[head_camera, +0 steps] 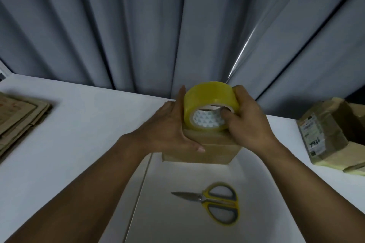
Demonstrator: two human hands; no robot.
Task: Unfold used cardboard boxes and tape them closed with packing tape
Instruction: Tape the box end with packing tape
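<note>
Head view: tape roll (210,104) on edge atop the cardboard box (199,150), on the counter (79,124).
The right grip (246,122) curls round the roll, thumb in its camera-facing core; the left grip (169,130) lies flat, fingers straight, against the box side. The box looks light and stiff, best steadied by its walls; its long axis seems left-to-right.

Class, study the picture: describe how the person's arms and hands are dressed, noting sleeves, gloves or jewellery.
The left hand and right hand are bare: no gloves, rings, watch or bracelet show. Both forearms are uncovered to the picture's lower edge, so no sleeve is in view.
</note>
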